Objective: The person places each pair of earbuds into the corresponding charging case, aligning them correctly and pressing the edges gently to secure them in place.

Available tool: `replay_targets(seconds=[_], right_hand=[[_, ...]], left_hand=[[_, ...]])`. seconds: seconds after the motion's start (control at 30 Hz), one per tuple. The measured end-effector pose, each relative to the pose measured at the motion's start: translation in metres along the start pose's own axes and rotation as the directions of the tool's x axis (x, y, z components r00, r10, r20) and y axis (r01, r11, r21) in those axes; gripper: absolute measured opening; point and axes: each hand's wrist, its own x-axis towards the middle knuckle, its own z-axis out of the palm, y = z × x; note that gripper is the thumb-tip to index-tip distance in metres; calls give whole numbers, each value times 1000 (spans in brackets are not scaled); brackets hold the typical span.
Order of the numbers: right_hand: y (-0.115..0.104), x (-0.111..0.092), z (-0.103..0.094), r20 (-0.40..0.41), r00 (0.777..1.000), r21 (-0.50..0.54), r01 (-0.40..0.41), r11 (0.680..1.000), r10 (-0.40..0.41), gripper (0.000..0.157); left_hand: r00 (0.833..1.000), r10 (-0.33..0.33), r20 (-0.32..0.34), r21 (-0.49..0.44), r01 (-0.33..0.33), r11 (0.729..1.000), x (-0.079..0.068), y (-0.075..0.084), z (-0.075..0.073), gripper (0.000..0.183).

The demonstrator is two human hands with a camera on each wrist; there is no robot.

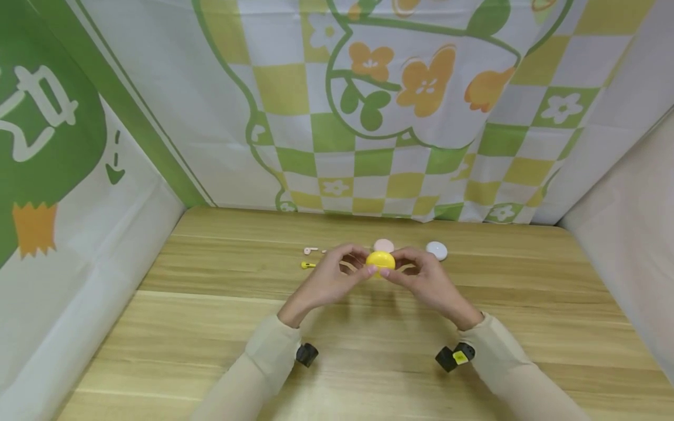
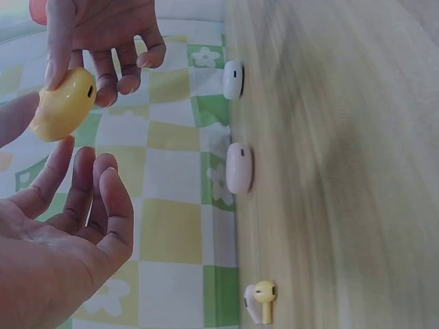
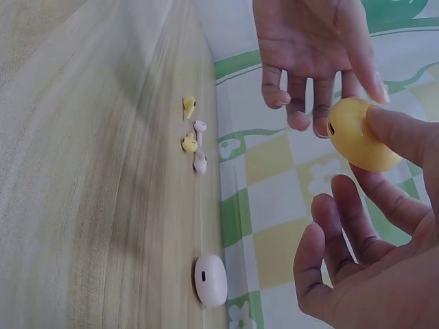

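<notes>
A glossy yellow earbud case is held up between both hands, above the wooden table. My left hand pinches its left side between thumb and forefinger, and the other fingers curve loosely away. From the right, my right hand pinches the opposite side in the same way. A small dark port shows on the underside of the yellow case in the right wrist view. The lid looks closed.
Beyond the hands, a pink case and a white case stand on the table. Two yellow earbuds and two pale pink earbuds lie to the left. A patterned cloth hangs behind the table.
</notes>
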Motion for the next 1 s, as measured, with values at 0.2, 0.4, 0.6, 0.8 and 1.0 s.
replay_targets(seconds=[0.2, 0.4, 0.6, 0.8, 1.0], right_hand=[[-2, -1, 0, 16, 1000, 11, 14, 1000, -14, 21], [-2, -1, 0, 25, 999, -7, 35, 999, -35, 19], [-2, -2, 0, 27, 998, -17, 58, 998, -57, 18], [-1, -2, 2, 23, 999, -20, 41, 999, -41, 20], [-1, -3, 2, 26, 999, -17, 24, 1000, -24, 21]], left_hand=[[998, 51, -22, 49, -50, 998, 1, 6, 0, 26], [997, 70, -33, 67, -68, 995, 1, 8, 1, 24], [997, 60, -50, 83, -55, 995, 2, 10, 0, 26], [998, 23, -55, 99, -17, 995, 2, 11, 0, 29], [998, 18, -59, 107, -11, 994, 2, 10, 0, 30]])
